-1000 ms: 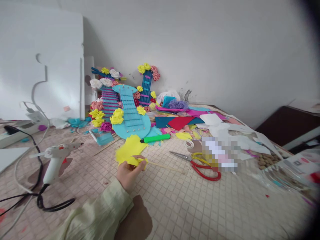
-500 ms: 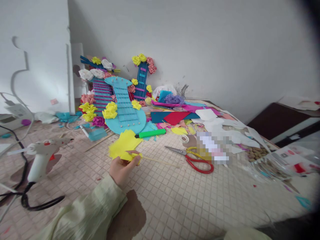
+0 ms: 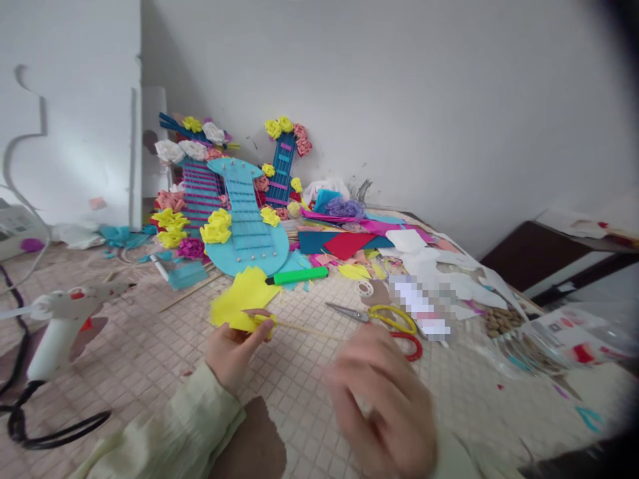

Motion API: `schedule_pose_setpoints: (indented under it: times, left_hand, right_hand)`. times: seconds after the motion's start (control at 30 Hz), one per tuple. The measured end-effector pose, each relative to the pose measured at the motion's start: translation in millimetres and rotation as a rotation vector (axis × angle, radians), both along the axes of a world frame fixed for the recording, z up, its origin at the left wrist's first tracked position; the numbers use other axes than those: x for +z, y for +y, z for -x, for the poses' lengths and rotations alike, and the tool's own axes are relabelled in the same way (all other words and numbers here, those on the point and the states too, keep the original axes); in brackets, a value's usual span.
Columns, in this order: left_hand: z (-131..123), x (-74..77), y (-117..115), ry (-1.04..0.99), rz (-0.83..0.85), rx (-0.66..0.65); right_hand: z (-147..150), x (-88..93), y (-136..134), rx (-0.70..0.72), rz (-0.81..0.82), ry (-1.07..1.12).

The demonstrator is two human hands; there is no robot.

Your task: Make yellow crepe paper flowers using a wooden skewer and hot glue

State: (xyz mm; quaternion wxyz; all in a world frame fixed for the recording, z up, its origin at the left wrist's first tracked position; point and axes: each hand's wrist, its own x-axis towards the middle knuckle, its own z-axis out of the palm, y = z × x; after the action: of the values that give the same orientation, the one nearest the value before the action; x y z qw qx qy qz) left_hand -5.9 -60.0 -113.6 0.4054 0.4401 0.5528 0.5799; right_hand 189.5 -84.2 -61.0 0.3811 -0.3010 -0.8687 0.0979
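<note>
My left hand is closed on a piece of yellow paper, pinched between thumb and fingers. From that pinch a thin wooden stick points right. A larger yellow paper sheet lies just behind the fingers. My right hand, blurred by motion with its fingers bent, is near the stick's far end; whether it touches the stick cannot be made out. It partly hides the red-handled scissors, which lie by yellow-handled ones. A green marker rests beyond the yellow sheet.
A white hot glue gun with a black cable stands on the left. At the back, a light blue guitar-shaped craft leans before other flower-trimmed pieces. Coloured paper lies behind, with white scraps and a clear plastic bag at right.
My right hand has come into view from the lower right, moving towards the stick and covering part of the red scissors. My left hand keeps hold of the yellow paper. The view has shifted slightly.
</note>
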Motion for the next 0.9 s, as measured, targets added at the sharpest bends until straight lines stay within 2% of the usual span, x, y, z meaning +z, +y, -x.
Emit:
schedule_pose_setpoints:
  times: [0.07, 0.17, 0.27, 0.37, 0.5, 0.7, 0.9]
  left_hand:
    - [-1, 1.3, 0, -0.004, 0.007, -0.009]
    - [-3, 2.6, 0, -0.006, 0.018, -0.028]
    - [-3, 2.2, -1, -0.011, 0.025, -0.04]
    - [-2, -0.7, -1, -0.017, 0.037, -0.052]
    - [0, -4.4, -1, -0.018, 0.045, -0.067]
    - [-2, -3.2, 0, -0.016, 0.074, -0.064]
    - [-2, -4.2, 0, 0.004, 0.071, -0.08]
  right_hand:
    - [5, -3.2, 32, -0.061, 0.028, -0.053]
    - [13, -16.0, 94, -0.156, 0.113, -0.261]
    - [19, -32.3, 147, -0.15, 0.147, -0.338]
    - [24, -45.6, 177, -0.12, 0.181, -0.389]
    - [23, -53.4, 192, -0.116, 0.195, -0.399]
    - [2, -44.4, 197, -0.136, 0.191, -0.337]
    - [-3, -49.5, 188, 0.032, 0.207, -0.42]
